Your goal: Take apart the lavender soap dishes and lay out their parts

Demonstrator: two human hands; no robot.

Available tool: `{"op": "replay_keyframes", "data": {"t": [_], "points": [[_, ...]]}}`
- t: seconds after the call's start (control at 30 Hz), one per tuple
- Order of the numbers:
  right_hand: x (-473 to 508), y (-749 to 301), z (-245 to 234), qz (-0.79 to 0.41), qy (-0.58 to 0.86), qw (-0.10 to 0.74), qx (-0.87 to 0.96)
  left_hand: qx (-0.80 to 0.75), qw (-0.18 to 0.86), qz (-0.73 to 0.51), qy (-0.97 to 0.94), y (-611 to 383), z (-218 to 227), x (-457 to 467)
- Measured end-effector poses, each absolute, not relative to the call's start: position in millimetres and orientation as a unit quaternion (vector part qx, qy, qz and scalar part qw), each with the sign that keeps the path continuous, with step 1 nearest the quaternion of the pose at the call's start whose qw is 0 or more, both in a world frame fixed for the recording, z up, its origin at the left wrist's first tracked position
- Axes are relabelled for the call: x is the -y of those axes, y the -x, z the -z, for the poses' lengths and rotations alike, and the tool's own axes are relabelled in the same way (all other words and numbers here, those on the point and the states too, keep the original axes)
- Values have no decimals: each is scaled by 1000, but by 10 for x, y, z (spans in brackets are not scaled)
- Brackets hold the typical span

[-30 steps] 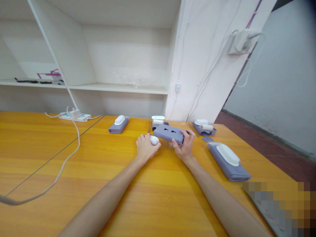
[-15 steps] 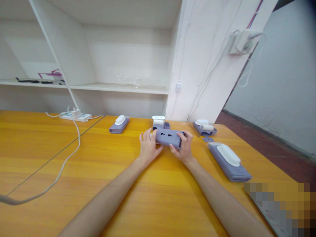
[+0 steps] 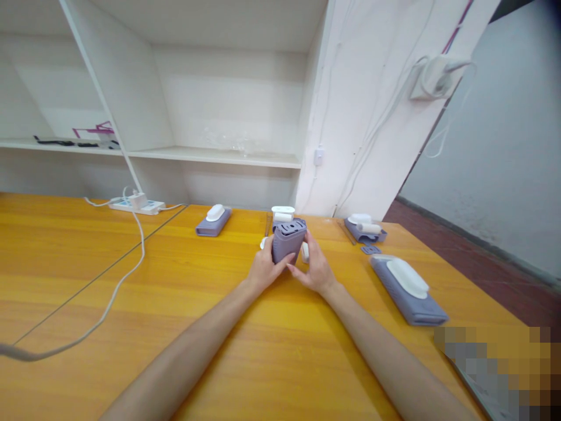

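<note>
purple-grey case is held between both hands over the wooden table, slotted end tilted up. left hand grips it, fingers round the left side, thumb across the near face. right hand is cupped at the right side; whether it grips cannot be told. white piece shows between case and right hand.

A white power strip with an adapter plugged in lies on the wooden tabletop. White shelving holds crumpled clear plastic and a pink object; a white socket box is mounted on the pillar.
</note>
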State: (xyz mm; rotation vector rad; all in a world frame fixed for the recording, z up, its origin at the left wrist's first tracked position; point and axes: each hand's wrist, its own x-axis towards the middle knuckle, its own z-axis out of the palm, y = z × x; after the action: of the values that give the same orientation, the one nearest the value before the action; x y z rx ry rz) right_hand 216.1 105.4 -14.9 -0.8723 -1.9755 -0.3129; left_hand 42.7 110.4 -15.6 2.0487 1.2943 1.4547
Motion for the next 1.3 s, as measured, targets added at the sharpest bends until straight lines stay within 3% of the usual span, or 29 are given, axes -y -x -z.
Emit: {"op": "replay_keyframes", "data": {"t": [0.47, 0.77, 1.03, 1.3], "points": [[-934, -1941, 162, -58, 408, 428, 804, -403, 206, -608, -652, -399, 134, -1117], [-966, -1975, 172, 59, 402, 433, 805, -428, 229, -624, -613, -375, 173, -1233], [-979, -1976, 152, -37, 402, 423, 811, -452, 266, -636, -566, -387, 117, -1237], [-952, -1976, 117, -4, 421, 415, 807, -445, 262, -650, -558, -381, 152, -1280]]}}
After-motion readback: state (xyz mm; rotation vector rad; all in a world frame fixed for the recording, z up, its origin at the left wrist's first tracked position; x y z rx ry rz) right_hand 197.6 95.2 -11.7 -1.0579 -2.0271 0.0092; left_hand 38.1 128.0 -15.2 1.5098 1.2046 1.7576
